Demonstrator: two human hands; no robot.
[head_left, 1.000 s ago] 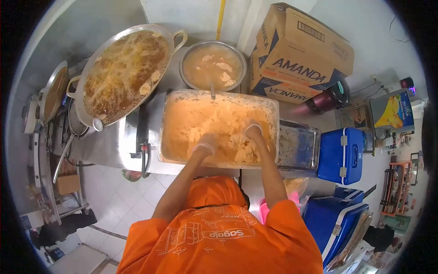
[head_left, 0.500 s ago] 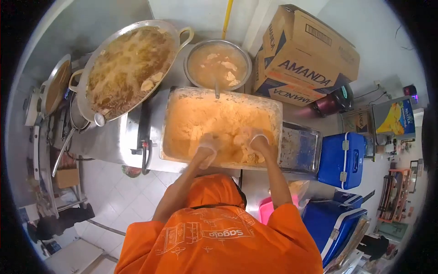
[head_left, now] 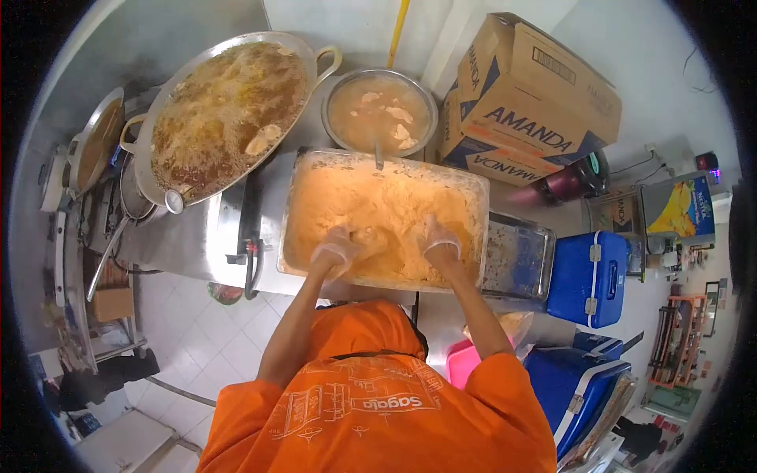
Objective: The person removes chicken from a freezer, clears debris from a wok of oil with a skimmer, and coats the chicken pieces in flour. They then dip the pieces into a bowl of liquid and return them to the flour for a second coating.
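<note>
A wide rectangular tub [head_left: 482, 217] holds orange-tinted flour [head_left: 394, 185]. Both hands are in it, in clear plastic gloves. My left hand [head_left: 337, 246] is at the left front of the tub, beside a flour-coated lump [head_left: 369, 238]; its fingers are partly sunk in flour, so their grip cannot be made out. My right hand [head_left: 438, 238] is at the right front, its fingers spread on the flour. Behind the tub, a round metal bowl [head_left: 432, 126] contains pieces in cloudy liquid, with a handle sticking out toward the tub.
A large pan [head_left: 162, 118] of bubbling oil stands at the back left, with a round thermometer [head_left: 174, 202] on its rim. Amanda boxes [head_left: 536, 102] are stacked at the back right. A metal tray [head_left: 516, 256] and a blue cooler [head_left: 591, 280] lie right of the tub.
My left hand has moved left and slightly back, and the hands are farther apart. The right hand has turned, its fingers now spread. Lumps seen between the hands have mostly merged into the flour.
</note>
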